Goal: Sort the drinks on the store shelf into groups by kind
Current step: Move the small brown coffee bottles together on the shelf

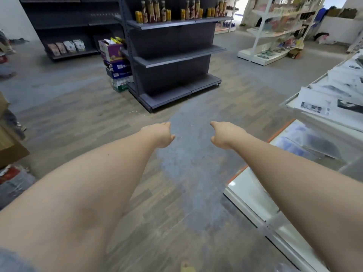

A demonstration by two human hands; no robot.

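Reaching out empty over the floor, the left hand [160, 135] and right hand [225, 135] show loosely curled fingers; far ahead, tall bottles [157, 9] and yellow cans [139, 16] crowd the dark shelf [176, 23], so a careless grab risks toppling neighbours

Too small to read: labels on brown glass bottles [156, 9] and yellow cans [139, 16], upper centre. Fingers of both hands curled under, unseen.
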